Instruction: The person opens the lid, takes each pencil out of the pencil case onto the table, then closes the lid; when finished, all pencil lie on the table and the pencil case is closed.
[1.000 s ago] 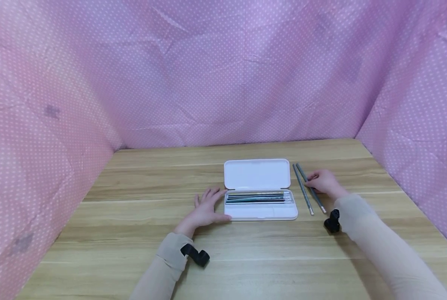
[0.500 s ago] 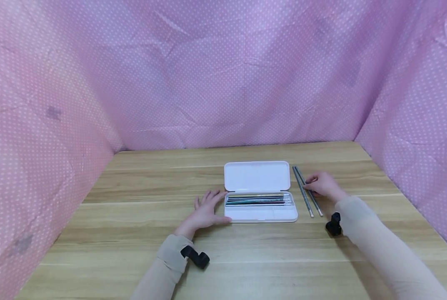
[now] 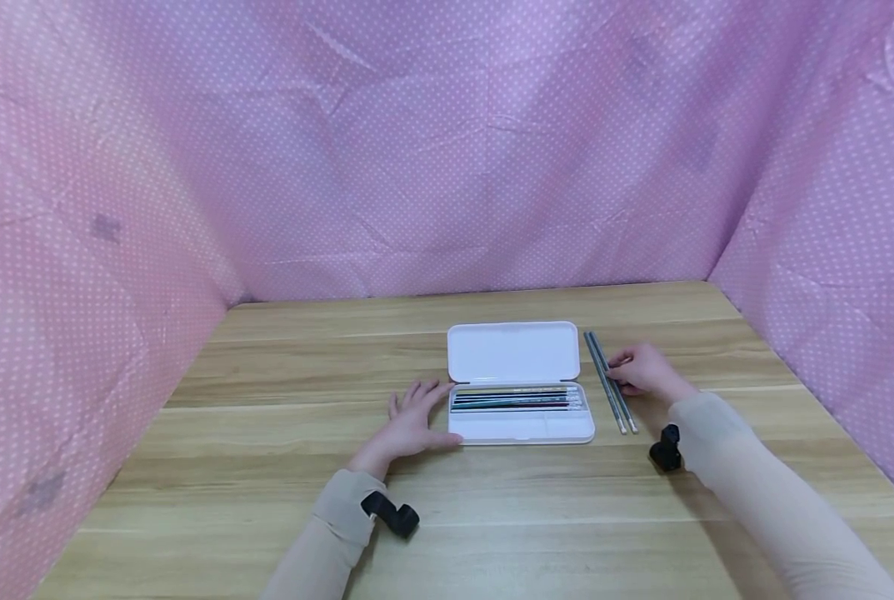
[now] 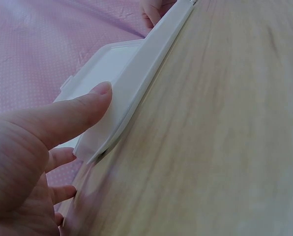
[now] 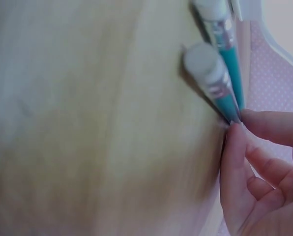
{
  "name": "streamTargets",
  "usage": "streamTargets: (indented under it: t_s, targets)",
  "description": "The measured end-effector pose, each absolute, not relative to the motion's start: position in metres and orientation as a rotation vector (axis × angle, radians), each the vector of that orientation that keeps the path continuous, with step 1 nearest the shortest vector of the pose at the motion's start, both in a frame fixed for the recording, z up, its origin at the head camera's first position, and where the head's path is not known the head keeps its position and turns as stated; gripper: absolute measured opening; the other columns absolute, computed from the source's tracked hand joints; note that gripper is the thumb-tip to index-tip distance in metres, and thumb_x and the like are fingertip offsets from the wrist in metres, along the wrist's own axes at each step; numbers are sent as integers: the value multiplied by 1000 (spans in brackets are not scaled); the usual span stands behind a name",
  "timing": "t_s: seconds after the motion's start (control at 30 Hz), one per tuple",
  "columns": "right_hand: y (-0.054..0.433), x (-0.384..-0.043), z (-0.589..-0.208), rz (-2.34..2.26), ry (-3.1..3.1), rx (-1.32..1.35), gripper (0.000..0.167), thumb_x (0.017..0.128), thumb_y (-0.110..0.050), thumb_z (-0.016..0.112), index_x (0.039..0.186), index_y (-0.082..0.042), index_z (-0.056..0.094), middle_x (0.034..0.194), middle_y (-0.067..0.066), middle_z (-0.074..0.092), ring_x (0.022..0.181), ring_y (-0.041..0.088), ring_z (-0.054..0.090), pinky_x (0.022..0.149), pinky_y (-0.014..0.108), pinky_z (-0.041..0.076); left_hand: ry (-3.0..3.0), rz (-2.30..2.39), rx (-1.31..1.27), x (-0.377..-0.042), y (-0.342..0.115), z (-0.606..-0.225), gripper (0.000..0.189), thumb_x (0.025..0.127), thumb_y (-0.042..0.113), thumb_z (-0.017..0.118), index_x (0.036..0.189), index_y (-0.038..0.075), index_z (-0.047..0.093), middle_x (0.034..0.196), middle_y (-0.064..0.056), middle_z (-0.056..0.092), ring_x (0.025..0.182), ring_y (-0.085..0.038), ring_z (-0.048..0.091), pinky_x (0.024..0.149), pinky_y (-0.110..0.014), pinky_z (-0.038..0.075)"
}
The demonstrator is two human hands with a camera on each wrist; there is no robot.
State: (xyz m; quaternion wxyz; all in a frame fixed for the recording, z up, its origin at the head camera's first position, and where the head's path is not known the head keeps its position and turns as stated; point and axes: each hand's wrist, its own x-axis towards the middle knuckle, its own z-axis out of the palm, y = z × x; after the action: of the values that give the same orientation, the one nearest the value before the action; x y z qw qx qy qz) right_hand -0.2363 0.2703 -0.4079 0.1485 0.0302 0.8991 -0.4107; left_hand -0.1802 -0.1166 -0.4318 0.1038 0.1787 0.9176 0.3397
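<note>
In the head view an opened white pencil case (image 3: 521,429) lies at mid-table, several dark and green pencils (image 3: 514,401) in its rear section. My left hand (image 3: 411,422) spreads its fingers at the case's left end; the left wrist view shows the straight thumb (image 4: 82,110) against the front wall. Right of the case, my right hand (image 3: 647,372) pinches one pencil (image 3: 626,410) between thumb and finger. A second pencil (image 3: 611,400) lies close along its left side. Seen from the right wrist, both have teal bodies, silver ferrules and white erasers (image 5: 203,60).
The case's lid (image 3: 512,352) lies folded back behind it. Wood-grain tabletop (image 3: 506,533) surrounds the case. Pink dotted cloth (image 3: 447,167) hangs along the table's back and sides. Each sleeve carries a black wrist camera (image 3: 392,512).
My right hand has brought the eraser end of its pencil leftward, so the two loose pencils now lie nearly parallel and close together. The left hand has stayed at the case.
</note>
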Motion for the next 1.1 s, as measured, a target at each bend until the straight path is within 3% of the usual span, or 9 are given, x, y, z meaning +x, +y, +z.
streamTargets:
  t_s: [0.83,1.1]
  targets:
    - [272,-232,-394,-1250,2533,36,34,92,-7,53,117,16,50,85,8,61,73,12,56,64,25,54,2713,985,527,-181,-116,-431,87,74,40,79,146,23,35,154,-16,25,144,-40,4,106,-67,-13]
    - [250,-230,-379,-1163,2654,-29,36,91,-15,58,118,9,55,101,20,63,73,14,60,65,26,55,2706,990,522,-179,-117,-430,86,74,38,79,146,21,36,154,-17,25,144,-41,4,106,-67,-12]
